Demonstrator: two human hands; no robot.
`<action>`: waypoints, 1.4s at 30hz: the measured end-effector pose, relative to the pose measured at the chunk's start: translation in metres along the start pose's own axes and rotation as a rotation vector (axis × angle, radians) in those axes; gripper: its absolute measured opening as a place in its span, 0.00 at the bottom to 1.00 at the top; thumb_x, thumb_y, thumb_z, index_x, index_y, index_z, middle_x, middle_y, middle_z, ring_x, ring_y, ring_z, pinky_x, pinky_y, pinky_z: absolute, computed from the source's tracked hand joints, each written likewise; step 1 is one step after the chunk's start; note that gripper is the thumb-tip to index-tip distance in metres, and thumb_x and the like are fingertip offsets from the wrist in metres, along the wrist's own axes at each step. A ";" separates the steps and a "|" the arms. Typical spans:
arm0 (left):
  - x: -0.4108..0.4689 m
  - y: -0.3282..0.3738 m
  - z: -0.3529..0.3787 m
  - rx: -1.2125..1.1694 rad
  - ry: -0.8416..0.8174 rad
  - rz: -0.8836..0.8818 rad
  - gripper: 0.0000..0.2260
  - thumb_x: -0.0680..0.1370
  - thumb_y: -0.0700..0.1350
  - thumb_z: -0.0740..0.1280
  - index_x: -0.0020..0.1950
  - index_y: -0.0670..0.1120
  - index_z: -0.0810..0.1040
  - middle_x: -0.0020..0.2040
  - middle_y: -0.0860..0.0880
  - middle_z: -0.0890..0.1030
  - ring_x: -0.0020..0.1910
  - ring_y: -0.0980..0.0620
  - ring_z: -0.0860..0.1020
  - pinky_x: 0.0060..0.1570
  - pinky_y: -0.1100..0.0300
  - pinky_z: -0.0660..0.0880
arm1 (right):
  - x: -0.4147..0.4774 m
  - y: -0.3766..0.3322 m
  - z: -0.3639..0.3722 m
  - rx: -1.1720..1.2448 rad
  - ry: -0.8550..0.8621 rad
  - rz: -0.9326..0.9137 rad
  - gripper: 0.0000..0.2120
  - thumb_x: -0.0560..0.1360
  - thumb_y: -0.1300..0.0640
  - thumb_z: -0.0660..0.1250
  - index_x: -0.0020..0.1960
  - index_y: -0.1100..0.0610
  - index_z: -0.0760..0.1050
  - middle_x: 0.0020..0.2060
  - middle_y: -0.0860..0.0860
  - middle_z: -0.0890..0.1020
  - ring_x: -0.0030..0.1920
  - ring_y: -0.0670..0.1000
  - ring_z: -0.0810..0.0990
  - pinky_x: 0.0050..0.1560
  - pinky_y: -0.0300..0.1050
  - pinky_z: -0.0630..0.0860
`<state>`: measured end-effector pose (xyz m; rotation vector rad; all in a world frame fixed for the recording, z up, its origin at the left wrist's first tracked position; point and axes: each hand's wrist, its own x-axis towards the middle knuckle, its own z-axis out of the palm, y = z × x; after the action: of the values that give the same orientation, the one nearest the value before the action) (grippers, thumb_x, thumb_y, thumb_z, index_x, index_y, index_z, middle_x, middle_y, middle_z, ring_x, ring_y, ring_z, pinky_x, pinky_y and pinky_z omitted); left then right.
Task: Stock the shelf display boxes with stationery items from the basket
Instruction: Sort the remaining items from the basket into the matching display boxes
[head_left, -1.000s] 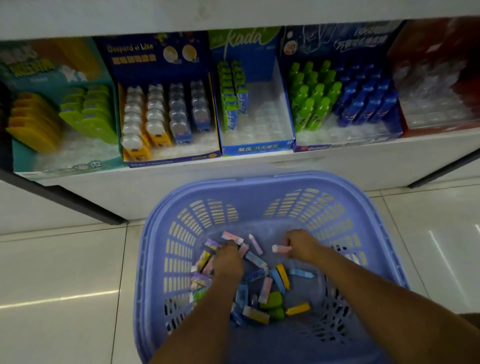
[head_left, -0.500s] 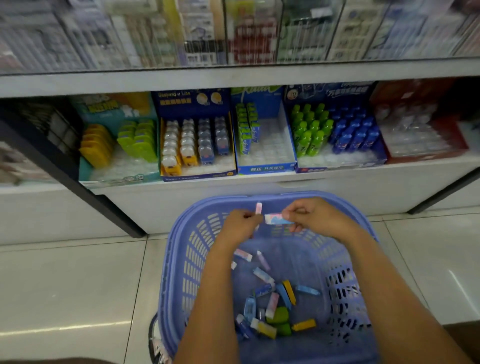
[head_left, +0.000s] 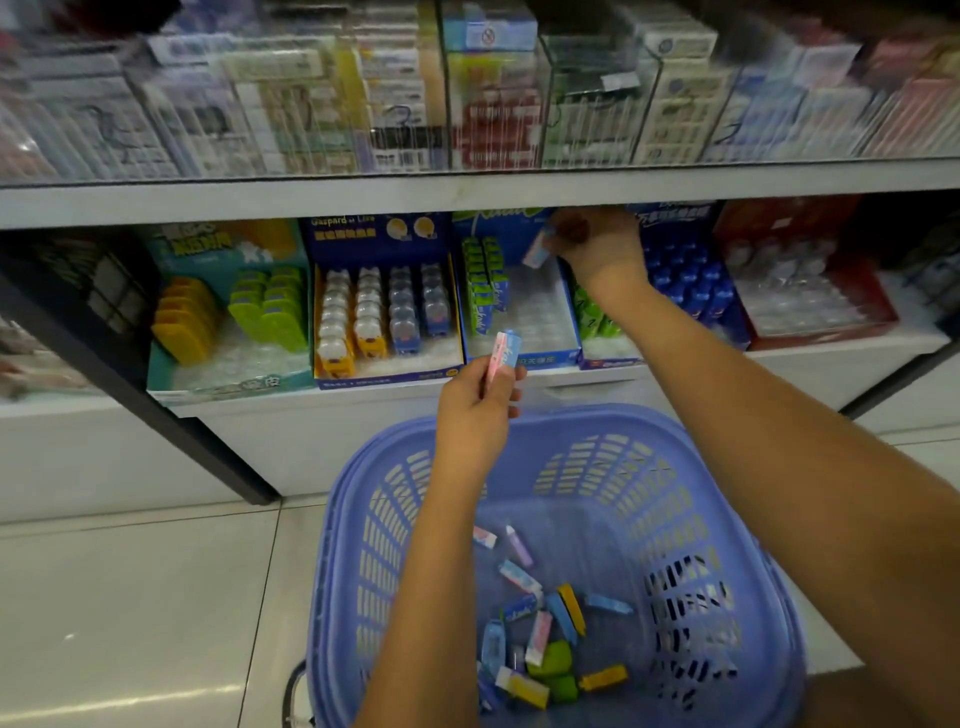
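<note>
My left hand grips a small pink-and-blue eraser, held upright above the purple basket. My right hand pinches a second eraser, pink and white, over the half-filled blue display box. The print on both is blurred, and my right fingertips are mostly hidden.

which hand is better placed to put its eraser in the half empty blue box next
Right. The right hand holds a pink eraser inside the blue display box, above its empty slots. The left hand grips a second eraser short of the shelf, over the basket.
</note>
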<state>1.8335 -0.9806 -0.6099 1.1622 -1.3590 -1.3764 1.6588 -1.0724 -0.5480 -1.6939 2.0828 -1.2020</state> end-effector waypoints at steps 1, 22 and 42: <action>0.002 -0.002 0.000 0.001 0.012 -0.002 0.10 0.82 0.42 0.58 0.58 0.42 0.76 0.44 0.54 0.80 0.37 0.59 0.77 0.36 0.69 0.76 | 0.009 0.001 0.007 -0.008 -0.021 0.025 0.09 0.74 0.61 0.67 0.52 0.63 0.81 0.53 0.58 0.82 0.56 0.54 0.79 0.56 0.36 0.70; 0.023 -0.015 -0.001 -0.012 0.052 -0.074 0.14 0.82 0.42 0.59 0.65 0.39 0.74 0.44 0.54 0.80 0.42 0.57 0.79 0.37 0.71 0.77 | 0.059 0.015 0.041 -0.249 -0.361 0.024 0.14 0.77 0.54 0.65 0.61 0.56 0.77 0.62 0.55 0.77 0.63 0.56 0.73 0.58 0.41 0.67; 0.014 0.009 0.001 0.055 0.008 0.032 0.11 0.80 0.45 0.62 0.62 0.44 0.73 0.56 0.47 0.81 0.50 0.54 0.79 0.50 0.64 0.76 | -0.051 -0.012 -0.017 0.456 -0.358 0.117 0.08 0.69 0.65 0.73 0.48 0.58 0.79 0.41 0.52 0.83 0.39 0.45 0.83 0.39 0.31 0.78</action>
<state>1.8291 -0.9941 -0.6015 1.1755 -1.4117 -1.3183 1.6736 -1.0193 -0.5447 -1.4269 1.5334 -1.1289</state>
